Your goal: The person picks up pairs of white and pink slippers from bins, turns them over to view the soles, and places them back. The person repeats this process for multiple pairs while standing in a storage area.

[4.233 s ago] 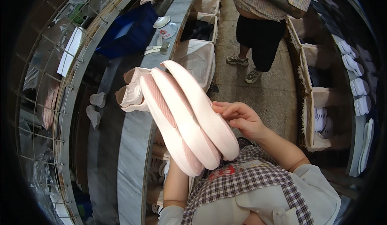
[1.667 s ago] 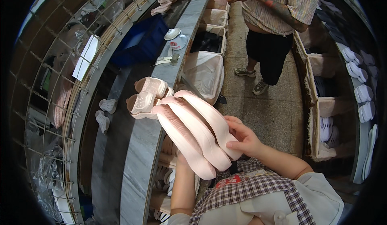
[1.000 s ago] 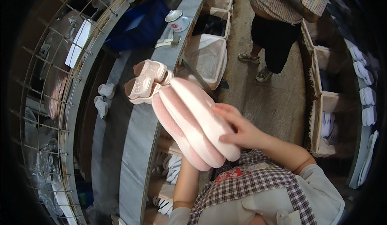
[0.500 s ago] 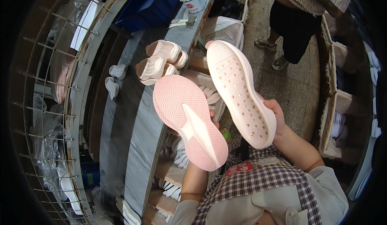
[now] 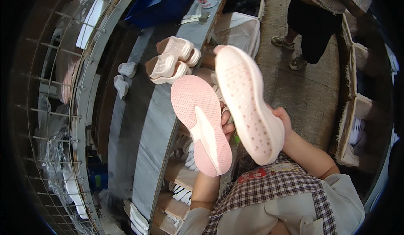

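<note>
Two pink shoe soles are held up side by side near the middle of the view, undersides facing the camera. The left hand (image 5: 226, 123) grips the pink sole with wavy tread (image 5: 201, 123) from behind; only a couple of its fingers show at the sole's right edge. The right hand (image 5: 285, 121) holds the paler sole with small round dimples (image 5: 249, 104), its fingers wrapped around the right edge near the heel end. Both soles slant, their near ends lower and to the right, and their inner edges seem to overlap slightly, though whether they touch is hard to tell.

Farther off and to the left, a small stack of pale pink soles (image 5: 173, 60) lies on the long grey bench (image 5: 158, 125) that curves from near to far. A wire rack (image 5: 63, 87) stands at the far left. At the far right, another person (image 5: 320, 24) in dark shorts stands on the concrete floor (image 5: 303, 87), beside cartons (image 5: 357, 108) of white items.
</note>
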Motion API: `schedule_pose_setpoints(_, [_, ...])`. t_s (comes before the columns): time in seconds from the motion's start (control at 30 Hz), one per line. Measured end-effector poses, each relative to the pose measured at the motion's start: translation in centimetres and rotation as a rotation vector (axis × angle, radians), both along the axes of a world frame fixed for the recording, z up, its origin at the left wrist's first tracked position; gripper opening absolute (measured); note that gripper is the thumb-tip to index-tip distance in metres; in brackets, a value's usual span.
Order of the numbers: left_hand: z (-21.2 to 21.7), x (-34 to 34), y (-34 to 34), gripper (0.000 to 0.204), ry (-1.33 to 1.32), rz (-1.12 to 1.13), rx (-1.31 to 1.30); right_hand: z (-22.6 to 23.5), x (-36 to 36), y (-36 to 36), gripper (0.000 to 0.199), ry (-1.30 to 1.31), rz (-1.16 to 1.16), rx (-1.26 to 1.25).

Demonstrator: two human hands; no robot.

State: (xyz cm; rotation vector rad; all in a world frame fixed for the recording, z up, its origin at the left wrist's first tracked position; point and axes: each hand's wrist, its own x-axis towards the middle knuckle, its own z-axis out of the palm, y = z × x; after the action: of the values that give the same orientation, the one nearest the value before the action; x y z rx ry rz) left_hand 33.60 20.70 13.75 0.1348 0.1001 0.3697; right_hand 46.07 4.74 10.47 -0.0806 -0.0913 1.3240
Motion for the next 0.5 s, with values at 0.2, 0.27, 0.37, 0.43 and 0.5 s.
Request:
schedule_pose_setpoints(0.2, [2.1,-0.1,-0.4,0.041,-0.015,0.027,0.071,-1.1,0.1,-0.4,0.068,0.141,-0.009,-0.095])
schedule_pose_setpoints(0.27, [2.0,-0.2,-0.2,0.042,-0.012,0.024,0.094,-1.3,0.2,-0.3,0.068,0.147,0.005,-0.108])
schedule_pose_setpoints(0.37, [1.5,-0.5,0.1,0.043,0.004,0.044,0.102,-1.2,0.3,-0.2,0.068,0.125,0.029,-0.083])
schedule_pose_setpoints(0.43, [1.4,-0.6,0.4,0.044,-0.019,0.028,0.120,-0.9,0.4,0.0,0.067,0.090,0.035,-0.023])
schedule_pose_setpoints(0.5, [1.5,-0.5,0.4,0.046,-0.083,-0.013,0.166,-0.4,0.2,0.4,0.068,0.002,0.012,-0.043])
